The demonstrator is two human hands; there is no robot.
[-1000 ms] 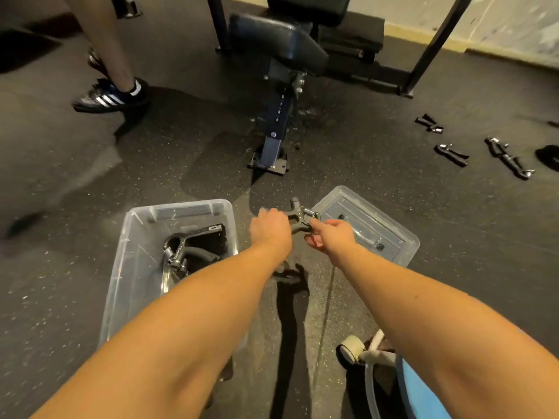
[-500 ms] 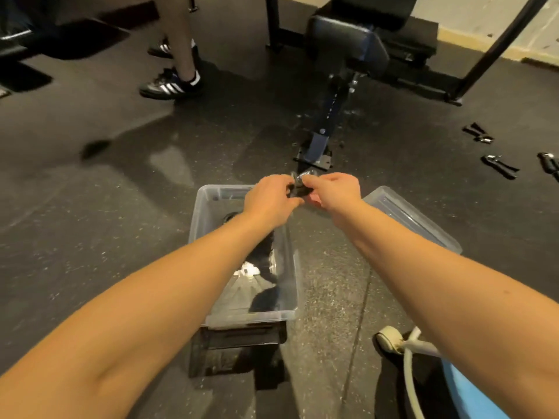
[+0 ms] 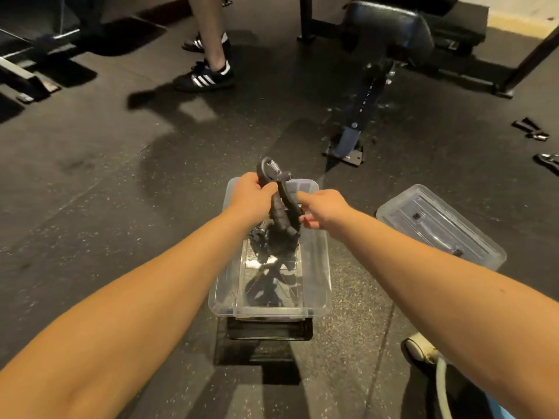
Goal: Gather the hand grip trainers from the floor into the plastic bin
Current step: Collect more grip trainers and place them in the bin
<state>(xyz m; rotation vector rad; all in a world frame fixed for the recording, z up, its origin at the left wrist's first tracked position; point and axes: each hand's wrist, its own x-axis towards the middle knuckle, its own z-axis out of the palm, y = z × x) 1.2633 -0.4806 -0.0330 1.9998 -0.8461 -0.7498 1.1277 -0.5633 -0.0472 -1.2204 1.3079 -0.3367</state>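
We hold a hand grip trainer (image 3: pixel 279 201) over the clear plastic bin (image 3: pixel 317 279) at the centre of the frame.

Our left hand (image 3: pixel 251 198) is closed around the trainer's upper part, near its spring, and our right hand (image 3: pixel 322 208) pinches the lower handle with loosely curled fingers, so the trainer hangs tilted above the far end of the bin. Another dark trainer (image 3: pixel 266 237) lies inside the bin beneath it. The bin's lid (image 3: pixel 440 226) rests on the floor (image 3: pixel 106 182) just right of the bin. Two more trainers (image 3: pixel 531 130) (image 3: pixel 549 160) lie on the floor at the right edge. A weight bench (image 3: pixel 387 40) stands at upper right, and another person's sneakers (image 3: pixel 204 78) at upper centre.
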